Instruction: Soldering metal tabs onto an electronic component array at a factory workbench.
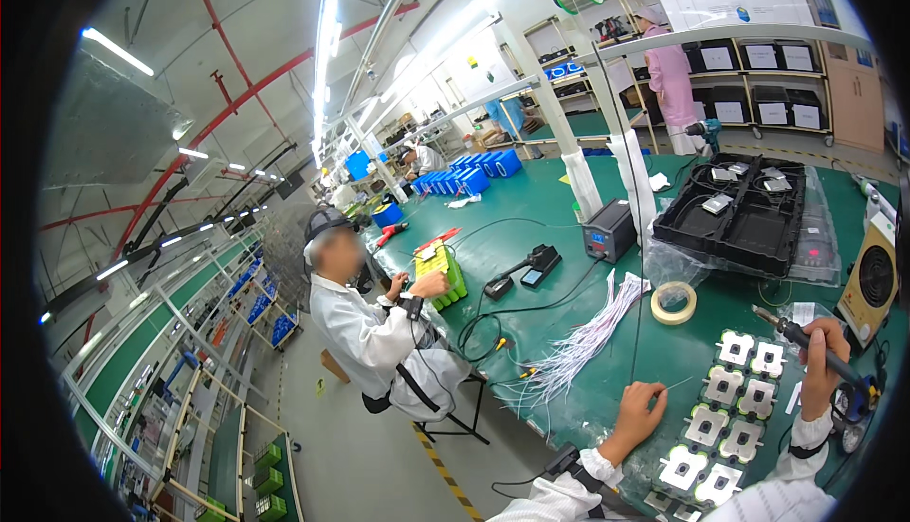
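My right hand (823, 370) is closed around the dark handle of a soldering iron (794, 332), its tip pointing up and to the left. Below the iron lies a battery pack (722, 385) with two rows of shiny nickel plates on its top. Just left of that pack, my left hand (637, 416) pinches a thin solder wire (679, 384), whose free end sticks out toward the pack. The iron's tip is apart from both wire and pack.
A bundle of white wires (590, 337), a tape roll (673, 303) and a soldering station (609, 231) lie ahead on the green table (531, 318). Black trays (730, 209) stand farther back, beside a fan unit (866, 280). At left, a co-worker (365, 323) handles a green pack (445, 275).
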{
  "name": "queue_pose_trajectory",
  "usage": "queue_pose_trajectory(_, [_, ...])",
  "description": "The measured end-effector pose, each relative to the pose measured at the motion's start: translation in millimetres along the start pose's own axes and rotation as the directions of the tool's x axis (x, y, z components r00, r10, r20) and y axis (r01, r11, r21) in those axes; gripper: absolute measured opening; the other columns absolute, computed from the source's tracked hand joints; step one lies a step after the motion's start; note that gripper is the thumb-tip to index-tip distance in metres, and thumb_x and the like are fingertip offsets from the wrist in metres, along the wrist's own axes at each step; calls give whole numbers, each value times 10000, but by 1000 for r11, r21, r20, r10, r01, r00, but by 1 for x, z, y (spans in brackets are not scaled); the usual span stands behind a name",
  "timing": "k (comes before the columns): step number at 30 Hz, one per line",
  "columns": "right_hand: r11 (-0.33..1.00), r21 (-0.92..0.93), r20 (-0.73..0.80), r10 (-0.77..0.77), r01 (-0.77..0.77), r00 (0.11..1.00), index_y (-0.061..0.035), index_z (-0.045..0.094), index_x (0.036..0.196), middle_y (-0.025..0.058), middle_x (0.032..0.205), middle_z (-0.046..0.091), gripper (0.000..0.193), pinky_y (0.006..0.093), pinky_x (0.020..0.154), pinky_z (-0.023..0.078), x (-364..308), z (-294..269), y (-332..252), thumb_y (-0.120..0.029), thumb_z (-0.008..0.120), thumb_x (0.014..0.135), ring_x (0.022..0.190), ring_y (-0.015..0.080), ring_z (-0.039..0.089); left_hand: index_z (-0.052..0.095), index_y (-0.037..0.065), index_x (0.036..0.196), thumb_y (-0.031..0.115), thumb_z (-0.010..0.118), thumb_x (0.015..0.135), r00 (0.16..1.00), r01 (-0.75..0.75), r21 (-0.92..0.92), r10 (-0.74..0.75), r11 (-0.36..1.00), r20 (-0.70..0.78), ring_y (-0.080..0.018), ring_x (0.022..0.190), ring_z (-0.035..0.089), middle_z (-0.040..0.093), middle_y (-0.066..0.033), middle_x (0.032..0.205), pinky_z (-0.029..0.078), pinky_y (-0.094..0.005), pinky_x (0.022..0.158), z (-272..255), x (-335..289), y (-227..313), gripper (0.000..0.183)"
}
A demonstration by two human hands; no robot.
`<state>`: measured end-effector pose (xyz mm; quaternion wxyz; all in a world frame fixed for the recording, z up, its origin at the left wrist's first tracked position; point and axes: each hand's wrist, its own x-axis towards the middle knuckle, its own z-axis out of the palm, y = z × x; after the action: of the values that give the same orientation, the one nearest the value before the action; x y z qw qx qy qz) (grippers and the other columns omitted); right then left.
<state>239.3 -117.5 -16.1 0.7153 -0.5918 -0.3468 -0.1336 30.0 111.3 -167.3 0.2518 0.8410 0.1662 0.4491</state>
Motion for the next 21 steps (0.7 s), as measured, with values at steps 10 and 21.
queue_pose_trajectory(10, [1000,15,39,6,-7,999,-16,610,899,10,702,547,204,230,520,351,2,-1,-2,-178,554,1009,566,54,480,702,55,948,80,739,885,1000,-27,7,27,1000,-10,-247,795,628,671,-71,854,442,-377,758,3,0,-3,78])
queue_pose_trajectory(21, [1000,-3,22,20,-20,1000,9,649,887,35,691,584,167,284,560,427,1,8,-21,-143,610,947,595,110,553,697,60,933,68,745,881,990,-88,73,95,993,-105,-274,830,627,684,-90,894,461,-398,776,-9,14,7,72])
